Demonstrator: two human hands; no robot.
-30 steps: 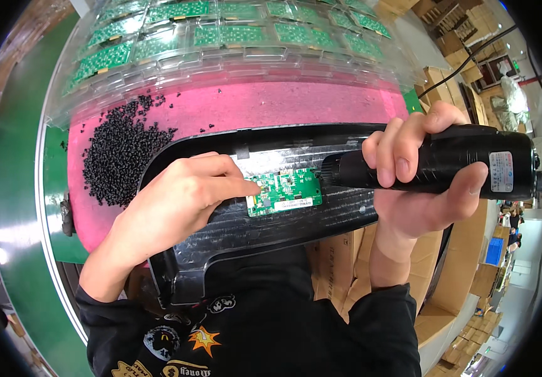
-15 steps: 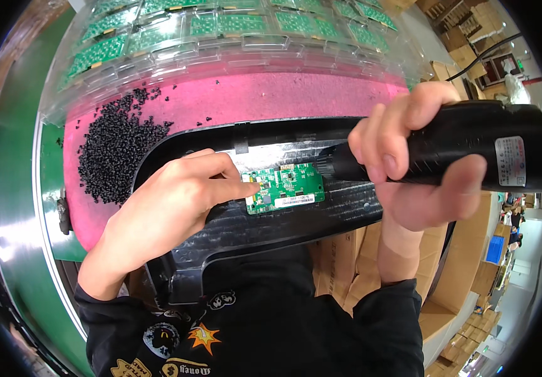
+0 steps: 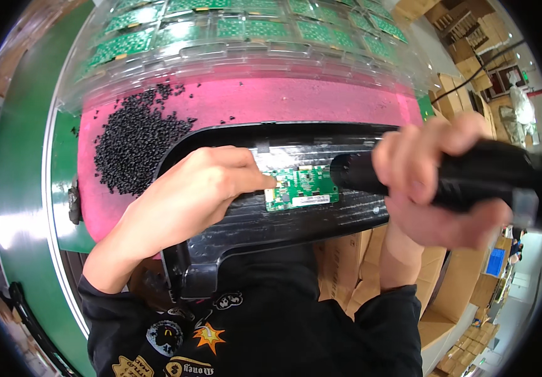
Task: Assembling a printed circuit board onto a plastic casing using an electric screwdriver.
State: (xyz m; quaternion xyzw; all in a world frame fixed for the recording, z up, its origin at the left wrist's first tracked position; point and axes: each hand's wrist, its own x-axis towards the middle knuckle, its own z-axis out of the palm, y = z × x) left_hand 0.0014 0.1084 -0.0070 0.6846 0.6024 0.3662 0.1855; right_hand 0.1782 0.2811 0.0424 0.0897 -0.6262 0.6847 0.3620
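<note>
A green circuit board (image 3: 305, 183) with a white label lies inside a long black plastic housing (image 3: 265, 231). My left hand (image 3: 202, 185) has its fingers bent together, the fingertips pressed on the board's left end; the thumb is mostly hidden. Wrapped in the fingers of my right hand (image 3: 418, 182) is a black electric screwdriver (image 3: 472, 168), held nearly level. Its front end meets the board's right edge, so the tip and any screw there cannot be seen. The right hand and the tool's rear are blurred.
A heap of small black screws (image 3: 134, 151) covers the left of the pink mat (image 3: 252, 100), with a few strays nearby. Clear plastic trays (image 3: 239, 53) of green boards stand behind it. Cardboard boxes (image 3: 346, 261) sit below the housing at the right.
The whole view has shifted slightly, so mat and housing appear farther right. My right hand and the screwdriver's rear have swung a little down. The left fingers stay on the board.
</note>
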